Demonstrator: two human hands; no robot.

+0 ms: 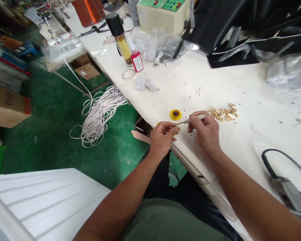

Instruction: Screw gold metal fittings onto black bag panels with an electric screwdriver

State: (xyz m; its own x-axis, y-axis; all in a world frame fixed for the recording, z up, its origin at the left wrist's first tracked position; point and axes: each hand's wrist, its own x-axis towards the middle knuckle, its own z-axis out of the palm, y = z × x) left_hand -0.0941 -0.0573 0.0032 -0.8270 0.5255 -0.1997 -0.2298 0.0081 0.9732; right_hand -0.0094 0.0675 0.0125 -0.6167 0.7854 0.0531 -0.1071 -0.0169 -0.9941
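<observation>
Left hand (162,138) pinches gold bit (178,127) by edge of table (210,87). Right hand (207,133) pinches tool (187,121), tip at bit, maybe touching. Step seems tool on bit; next move needs steady grip.

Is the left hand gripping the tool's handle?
No, the right hand grips the pale-handled tool, while the left hand pinches a small gold-coloured piece.

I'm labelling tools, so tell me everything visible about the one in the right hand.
The tool looks like a screwdriver, with a pale handle, perhaps plastic, and a thin metallic shaft. The right hand grips the handle above the table; the shaft points toward the gold piece in the left hand. Tip contact is unclear.
</observation>
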